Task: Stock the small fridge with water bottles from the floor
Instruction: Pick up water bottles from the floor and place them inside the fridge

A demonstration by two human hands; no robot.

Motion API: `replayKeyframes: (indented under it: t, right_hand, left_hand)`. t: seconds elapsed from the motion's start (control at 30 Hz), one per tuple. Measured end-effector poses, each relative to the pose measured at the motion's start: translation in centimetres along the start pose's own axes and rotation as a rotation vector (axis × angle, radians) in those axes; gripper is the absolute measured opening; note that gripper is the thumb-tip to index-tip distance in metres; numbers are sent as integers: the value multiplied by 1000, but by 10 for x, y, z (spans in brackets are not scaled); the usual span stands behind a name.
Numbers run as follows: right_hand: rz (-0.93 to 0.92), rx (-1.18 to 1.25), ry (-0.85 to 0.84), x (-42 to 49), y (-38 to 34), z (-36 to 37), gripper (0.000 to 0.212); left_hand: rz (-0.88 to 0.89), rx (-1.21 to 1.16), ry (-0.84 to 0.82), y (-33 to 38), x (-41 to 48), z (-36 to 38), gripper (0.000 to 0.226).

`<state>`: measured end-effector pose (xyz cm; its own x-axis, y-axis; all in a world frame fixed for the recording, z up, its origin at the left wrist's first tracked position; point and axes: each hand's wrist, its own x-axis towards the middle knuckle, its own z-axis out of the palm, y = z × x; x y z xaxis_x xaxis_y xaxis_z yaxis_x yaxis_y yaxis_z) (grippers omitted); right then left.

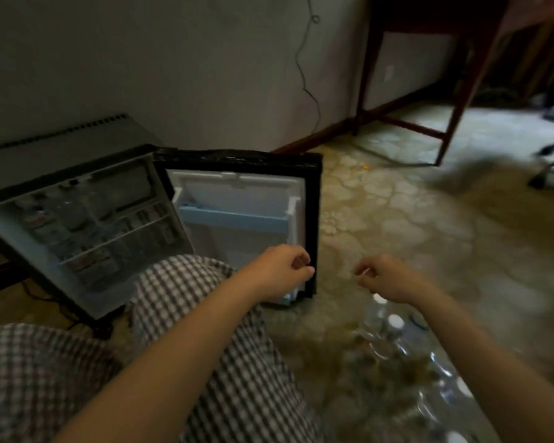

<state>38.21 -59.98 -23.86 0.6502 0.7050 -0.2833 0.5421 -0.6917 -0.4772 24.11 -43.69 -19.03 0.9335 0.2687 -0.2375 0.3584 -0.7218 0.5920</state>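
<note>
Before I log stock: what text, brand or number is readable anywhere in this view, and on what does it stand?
None can be read in this frame.
Reddish labels on the fridge bottles: print is there but too blurred to read.
The floor bottles: only white caps show clearly, no legible print.
Inner side of the fridge door: no print visible.

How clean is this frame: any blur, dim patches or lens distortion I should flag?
Head view: dim indoor light, the fridge door liner the brightest patch; head view: motion blur smears the water bottles and floor at lower right, and softens the left hand and right hand; head view: wide-angle distortion leans the fridge and desk legs.
</note>
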Motion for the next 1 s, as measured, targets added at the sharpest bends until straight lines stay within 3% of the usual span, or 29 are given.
replayKeyframes:
  t: [0.27,0.4,0.57,0.8,1.0]
  right_hand:
    - [296,50,-24,-43,124,47,28]
    - [368,70,-27,-44,155,69,43]
    - [355,43,-28,-11,171,93,59]
    - [301,-134,-33,32,163,115,49]
    - [240,-7,142,14,153,140,43]
  left_hand:
    - [-40,4,-240,28,29,115,33]
    - [-85,-38,-306,31,45,166,28]
    - [-239,-121,-323,14,63,209,33]
    - [-404,-244,-266,-11,69,225,42]
    - [-408,-327,-297,-3,64,226,59]
